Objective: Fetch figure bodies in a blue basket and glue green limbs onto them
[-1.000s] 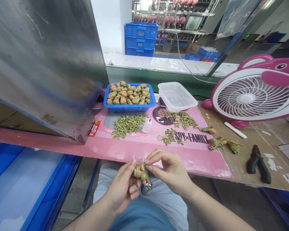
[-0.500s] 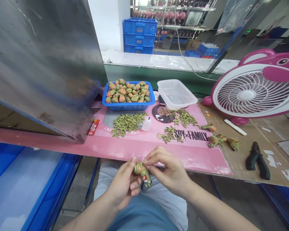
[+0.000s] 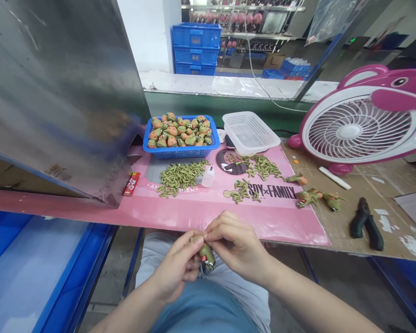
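My left hand [image 3: 180, 266] is closed around a small green and orange toy figure [image 3: 206, 257], whose green head with white eyes and a red mouth shows below the fingers. My right hand [image 3: 234, 243] pinches at the top of the figure, its fingertips meeting my left thumb. Whatever lies between those fingertips is hidden. Beyond my hands, a heap of small curved green pieces [image 3: 182, 178] lies on the pink mat [image 3: 180, 212]. A small clear bottle [image 3: 208, 177] with a thin tip stands beside that heap. More green pieces [image 3: 263, 166] are scattered to the right.
A blue basket [image 3: 182, 152] full of similar toy bodies stands at the back, beside a white plastic basket [image 3: 251, 132]. Several figures [image 3: 308, 198], black-handled pliers [image 3: 365, 224] and a pink fan [image 3: 353, 129] are on the right. A metal panel [image 3: 65, 92] rises at the left.
My left thumb and fingers have closed over the figure's body, covering its orange part. My right fingertips have moved slightly left against it. The whole view has shifted a little.
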Available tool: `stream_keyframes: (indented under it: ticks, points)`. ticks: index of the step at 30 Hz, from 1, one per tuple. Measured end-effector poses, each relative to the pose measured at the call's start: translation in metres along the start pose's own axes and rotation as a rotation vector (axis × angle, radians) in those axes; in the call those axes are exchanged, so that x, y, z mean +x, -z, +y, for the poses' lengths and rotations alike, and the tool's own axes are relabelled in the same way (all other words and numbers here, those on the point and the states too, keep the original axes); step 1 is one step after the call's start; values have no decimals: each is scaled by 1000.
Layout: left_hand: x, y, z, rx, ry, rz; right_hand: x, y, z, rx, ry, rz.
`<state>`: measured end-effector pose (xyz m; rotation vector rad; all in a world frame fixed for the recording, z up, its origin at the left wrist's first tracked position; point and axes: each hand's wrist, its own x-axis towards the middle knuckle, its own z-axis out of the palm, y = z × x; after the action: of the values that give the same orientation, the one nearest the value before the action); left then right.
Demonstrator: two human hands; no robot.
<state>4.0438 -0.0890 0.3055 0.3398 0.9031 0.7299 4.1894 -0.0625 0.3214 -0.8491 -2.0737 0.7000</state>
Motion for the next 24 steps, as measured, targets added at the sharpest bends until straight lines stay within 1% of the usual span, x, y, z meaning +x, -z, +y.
stream_keyframes:
  ticks: [4, 8, 11, 15, 17, 20, 21, 24]
  points:
    - [0, 3, 0, 102, -59, -58, -2, 1, -3, 2, -9, -7]
    - [-3, 9, 0, 305, -230, -135, -2, 6, -8, 65, -13, -31]
    - [-9, 10, 3, 484, -349, -128, 0, 12, -10, 89, -24, -74]
    - [-14, 9, 9, 664, -388, -79, 1, 16, -9, 10, 15, -142]
    - [-15, 10, 10, 663, -384, -93, 2, 17, -8, -11, 25, -141]
    - [-14, 13, 8, 524, -323, -173, 3, 18, -9, -23, 22, -137]
    - [-13, 14, 7, 487, -301, -182, 3, 19, -10, -20, 16, -143]
    - [-10, 15, 4, 474, -279, -153, 6, 21, -14, -7, -6, -171]
